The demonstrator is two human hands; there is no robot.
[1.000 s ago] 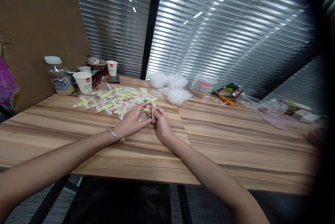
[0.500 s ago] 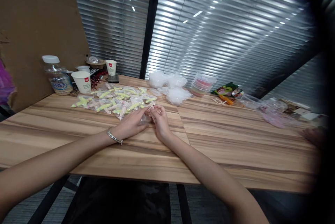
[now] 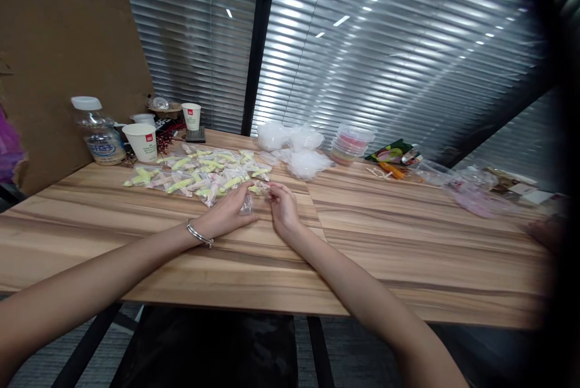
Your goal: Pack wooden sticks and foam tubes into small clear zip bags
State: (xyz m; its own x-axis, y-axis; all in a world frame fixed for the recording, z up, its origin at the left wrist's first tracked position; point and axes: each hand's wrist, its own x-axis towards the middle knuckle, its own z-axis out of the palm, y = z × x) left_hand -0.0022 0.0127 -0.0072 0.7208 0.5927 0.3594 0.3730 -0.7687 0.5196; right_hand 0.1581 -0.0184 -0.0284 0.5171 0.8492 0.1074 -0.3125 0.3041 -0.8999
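My left hand [image 3: 229, 213], with a silver bangle on the wrist, is closed around a small clear plastic bag [image 3: 247, 203]; its thumb reaches along the near side. Facing it, my right hand [image 3: 284, 210] pinches the right end of the small packet between thumb and fingertips. A bit of yellow and pink filling [image 3: 259, 188] shows between the two hands, too small to name. Just beyond my left hand lies a spread of several clear packets [image 3: 199, 171] with yellow and pale pink pieces inside.
On the left stand a lidded plastic jar [image 3: 102, 137] and a paper cup [image 3: 141, 141], with another cup [image 3: 191, 116] farther back. Clear plastic bundles [image 3: 308, 161] and stacked tubs [image 3: 350, 145] line the back. Crumpled plastic [image 3: 473, 191] and another person's hand [image 3: 544, 232] are at right.
My hands have drawn slightly apart. The right hand has shifted a little to the right, and the packet between them shows more.
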